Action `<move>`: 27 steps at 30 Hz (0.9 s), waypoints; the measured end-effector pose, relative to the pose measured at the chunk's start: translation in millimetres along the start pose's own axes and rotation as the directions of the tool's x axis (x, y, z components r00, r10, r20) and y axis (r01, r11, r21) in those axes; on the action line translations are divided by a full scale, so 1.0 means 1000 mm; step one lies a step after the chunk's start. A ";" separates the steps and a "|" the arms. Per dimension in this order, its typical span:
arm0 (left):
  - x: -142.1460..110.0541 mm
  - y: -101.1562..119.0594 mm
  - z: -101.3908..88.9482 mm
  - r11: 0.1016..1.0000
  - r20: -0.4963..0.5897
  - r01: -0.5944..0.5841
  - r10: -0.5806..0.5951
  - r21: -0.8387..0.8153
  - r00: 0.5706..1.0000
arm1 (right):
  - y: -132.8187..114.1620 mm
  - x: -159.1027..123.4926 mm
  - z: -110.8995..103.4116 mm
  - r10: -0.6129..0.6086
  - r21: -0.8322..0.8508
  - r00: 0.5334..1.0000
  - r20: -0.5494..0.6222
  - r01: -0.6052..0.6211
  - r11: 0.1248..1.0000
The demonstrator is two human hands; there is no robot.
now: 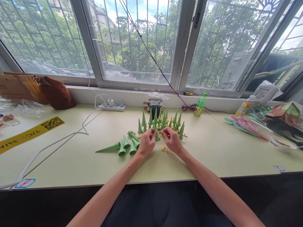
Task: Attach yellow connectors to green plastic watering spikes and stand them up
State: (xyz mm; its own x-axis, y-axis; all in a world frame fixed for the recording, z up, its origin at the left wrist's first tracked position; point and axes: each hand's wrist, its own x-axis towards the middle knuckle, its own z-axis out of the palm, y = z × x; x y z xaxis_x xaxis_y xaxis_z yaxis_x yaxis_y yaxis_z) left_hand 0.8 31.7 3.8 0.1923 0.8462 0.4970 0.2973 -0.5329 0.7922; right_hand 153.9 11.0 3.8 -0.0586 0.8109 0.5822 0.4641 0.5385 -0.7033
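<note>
My left hand (pixel 146 143) and my right hand (pixel 172 141) meet at the middle of the pale table (pixel 78 157), fingers closed together on a green cone (pixel 157 135). Behind them stand several upright green cones (pixel 163 121) with small yellow fittings. To the left lie several more green cones on their sides (pixel 125 145), one long one pointing left (pixel 107 148). A small yellow piece (pixel 164 148) lies on the table just below my right hand.
A white power strip (pixel 112 107) and its cable (pixel 59 140) run across the left. A brown pouch (pixel 55 93), yellow tape (pixel 28 135), a green bottle (pixel 200 105), a plastic-wrapped box (pixel 155 105) and bags and clutter (pixel 272 119) sit round the edges.
</note>
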 end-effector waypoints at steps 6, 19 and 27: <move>-0.001 0.005 -0.001 1.000 0.030 -0.001 0.002 -0.022 1.000 | -0.002 -0.001 -0.001 -0.007 0.002 1.000 0.015 0.007 1.000; -0.002 0.008 -0.001 0.998 0.045 0.020 -0.017 -0.055 0.999 | -0.003 -0.001 -0.001 -0.004 0.004 1.000 0.014 0.004 1.000; -0.003 0.008 -0.002 0.998 0.050 0.016 -0.014 -0.055 0.999 | -0.003 -0.001 0.000 0.009 0.000 1.000 0.019 -0.009 1.000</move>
State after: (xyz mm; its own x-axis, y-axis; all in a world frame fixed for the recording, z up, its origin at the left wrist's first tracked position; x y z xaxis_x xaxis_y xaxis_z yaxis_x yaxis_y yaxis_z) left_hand 1.1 24.8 9.7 0.2342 0.8521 0.4680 0.2489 -0.5179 0.8184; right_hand 152.9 8.7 5.3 -0.0710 0.8200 0.5679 0.4648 0.5309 -0.7086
